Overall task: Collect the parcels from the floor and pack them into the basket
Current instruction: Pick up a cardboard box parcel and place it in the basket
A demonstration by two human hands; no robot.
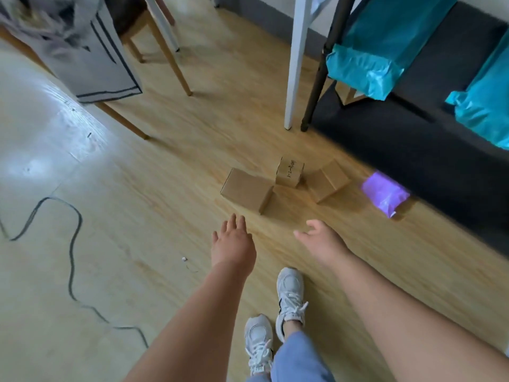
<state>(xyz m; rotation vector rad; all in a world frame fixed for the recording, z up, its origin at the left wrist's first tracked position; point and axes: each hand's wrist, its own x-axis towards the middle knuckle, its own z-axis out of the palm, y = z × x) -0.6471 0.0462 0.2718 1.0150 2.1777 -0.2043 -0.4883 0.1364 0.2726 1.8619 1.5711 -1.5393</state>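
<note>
Three brown cardboard parcels lie on the wooden floor: a flat one (246,193) on the left, a small upright one with handwriting (289,171) in the middle, and a tilted one (327,180) on the right. A purple plastic mailer (385,194) lies further right beside a dark rug. My left hand (232,242) reaches out just short of the flat parcel, fingers straight and holding nothing. My right hand (321,238) hovers below the tilted parcel, fingers relaxed and empty. No basket is in view.
A black cable (72,244) snakes over the floor at left. Wooden chair legs (176,70) and a white table leg (294,64) stand behind the parcels. Teal bags (369,53) sit on the dark rug (413,142) at right. My white shoes (289,296) stand below the hands.
</note>
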